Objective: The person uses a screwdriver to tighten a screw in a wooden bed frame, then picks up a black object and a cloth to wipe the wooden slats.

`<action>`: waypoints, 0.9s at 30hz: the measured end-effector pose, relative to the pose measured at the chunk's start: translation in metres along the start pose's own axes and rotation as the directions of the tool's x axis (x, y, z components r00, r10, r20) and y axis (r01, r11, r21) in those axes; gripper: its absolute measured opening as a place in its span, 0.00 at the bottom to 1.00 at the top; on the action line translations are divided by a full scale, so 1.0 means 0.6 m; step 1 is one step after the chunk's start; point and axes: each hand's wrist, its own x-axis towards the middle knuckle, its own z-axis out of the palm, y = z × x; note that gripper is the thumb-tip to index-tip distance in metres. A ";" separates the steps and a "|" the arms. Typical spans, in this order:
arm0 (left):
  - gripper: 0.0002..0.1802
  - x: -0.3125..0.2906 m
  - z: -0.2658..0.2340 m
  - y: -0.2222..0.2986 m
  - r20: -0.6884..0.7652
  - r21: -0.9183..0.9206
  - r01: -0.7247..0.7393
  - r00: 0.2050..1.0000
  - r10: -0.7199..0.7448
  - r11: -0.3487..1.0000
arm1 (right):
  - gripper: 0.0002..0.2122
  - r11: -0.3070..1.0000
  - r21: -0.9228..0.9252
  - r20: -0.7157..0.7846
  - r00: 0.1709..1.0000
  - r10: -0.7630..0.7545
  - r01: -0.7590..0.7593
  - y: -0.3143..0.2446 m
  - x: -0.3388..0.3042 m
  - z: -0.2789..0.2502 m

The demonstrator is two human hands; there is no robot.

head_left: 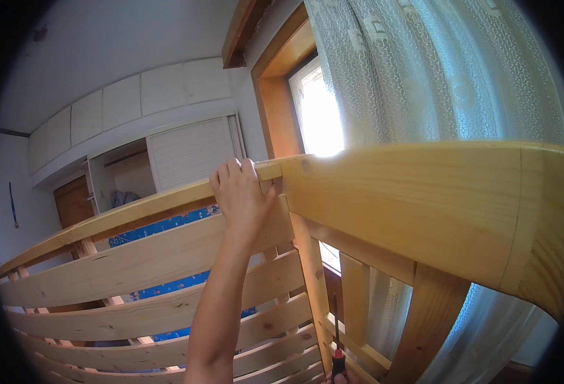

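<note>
Wide board [410, 208] meets the rail [167, 196] lying under the left grip [237, 190].

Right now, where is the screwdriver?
In the head view, the screwdriver points upward in the right hand, at the lower edge right of centre, just right of the wooden post.

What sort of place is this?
Likely a bedroom in a home. The slatted wooden frame looks like part of a bed, there's what seems to be a built-in wardrobe with a sliding door, and a patterned curtain hangs by the window.
</note>
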 end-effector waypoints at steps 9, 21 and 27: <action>0.26 -0.009 -0.007 -0.022 -0.109 -0.261 -0.145 0.987 0.120 0.955 | 0.15 0.988 -0.147 0.003 0.999 0.054 -0.053 0.005 -0.052 -0.064; 0.15 -0.011 0.017 0.004 -0.241 -0.267 -0.143 0.967 0.078 0.953 | 0.18 0.921 -0.216 -0.136 0.945 0.299 -0.323 -0.028 -0.095 -0.111; 0.16 -0.012 0.037 0.021 -0.321 -0.039 -0.004 0.947 -0.008 0.999 | 0.17 0.913 -0.303 -0.130 0.961 0.244 -0.273 -0.008 -0.105 -0.126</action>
